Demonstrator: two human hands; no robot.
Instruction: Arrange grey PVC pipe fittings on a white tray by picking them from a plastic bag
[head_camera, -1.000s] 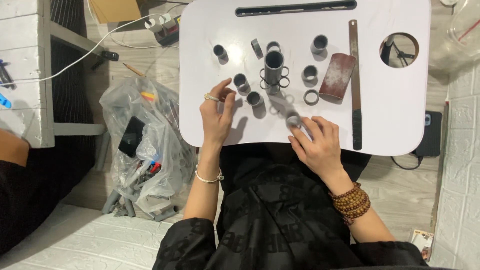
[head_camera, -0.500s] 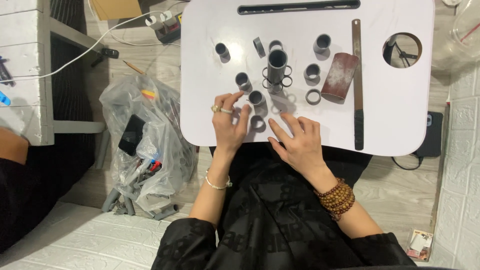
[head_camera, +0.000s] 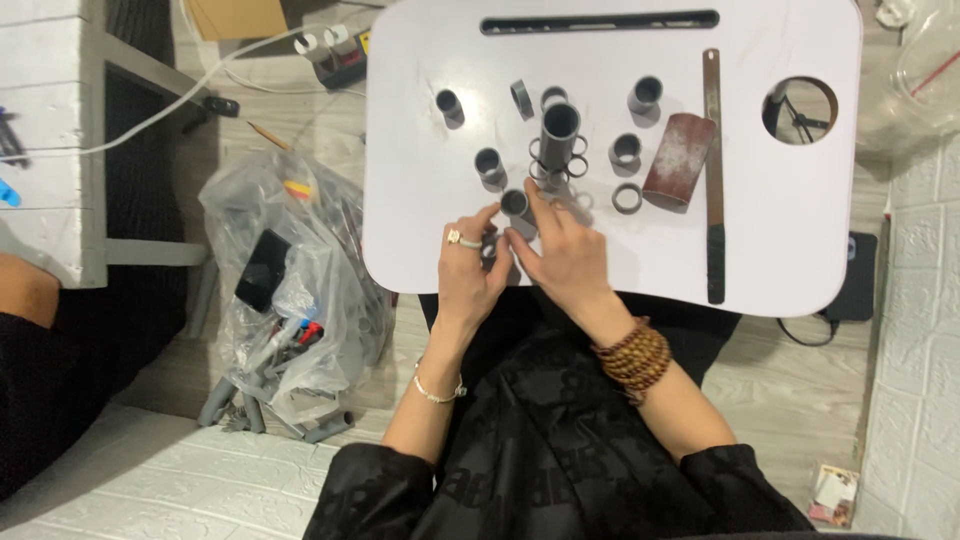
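My left hand (head_camera: 472, 270), with a ring on one finger, rests at the near edge of the white lap table (head_camera: 800, 250). Its thumb and forefinger pinch a small grey ring (head_camera: 489, 246). My right hand (head_camera: 562, 252) lies right beside it, fingers spread, the forefinger touching a short grey pipe piece (head_camera: 514, 203). Just beyond stands a taller dark pipe (head_camera: 560, 128) with several grey rings around its base. More short pipe pieces (head_camera: 489, 163) are scattered over the table's middle.
A roll of brown sandpaper (head_camera: 680, 160) and a long flat file (head_camera: 712, 170) lie to the right. The table has a slot (head_camera: 600, 20) and a round hole (head_camera: 800, 110). A plastic bag of pipe offcuts (head_camera: 290, 300) sits on the floor to the left.
Both hands have come together to the left near the table's front edge. The small ring went from my right hand's side to between the hands, at my left fingers.
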